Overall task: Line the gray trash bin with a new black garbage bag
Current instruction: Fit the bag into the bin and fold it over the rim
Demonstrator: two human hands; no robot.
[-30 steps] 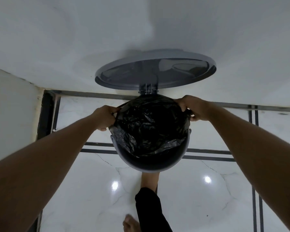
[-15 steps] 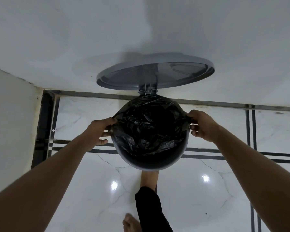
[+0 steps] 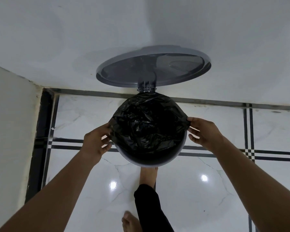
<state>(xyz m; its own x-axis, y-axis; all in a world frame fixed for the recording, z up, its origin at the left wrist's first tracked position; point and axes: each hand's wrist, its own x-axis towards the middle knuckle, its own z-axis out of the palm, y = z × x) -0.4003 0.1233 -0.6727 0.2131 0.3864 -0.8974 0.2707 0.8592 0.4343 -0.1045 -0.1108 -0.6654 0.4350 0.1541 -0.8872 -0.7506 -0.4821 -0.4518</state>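
Observation:
The round gray trash bin [image 3: 157,162] stands on the floor against the wall, seen from above, its lid [image 3: 153,67] swung up against the wall. A crumpled black garbage bag [image 3: 147,124] fills its mouth and is folded over the far and side parts of the rim; the near rim shows bare gray. My left hand [image 3: 95,141] pinches the bag's edge at the bin's left side. My right hand [image 3: 203,131] pinches the bag's edge at the right side.
My foot [image 3: 147,175] rests at the bin's base, the leg in a black trouser; my other foot's toes [image 3: 130,220] show at the bottom edge. Glossy white marble floor [image 3: 208,190] with black stripes lies around. A white wall [image 3: 10,131] closes the left side.
Both hands have slid toward me along the rim, from the far sides to the middle sides, drawing the bag's edge down over the rim.

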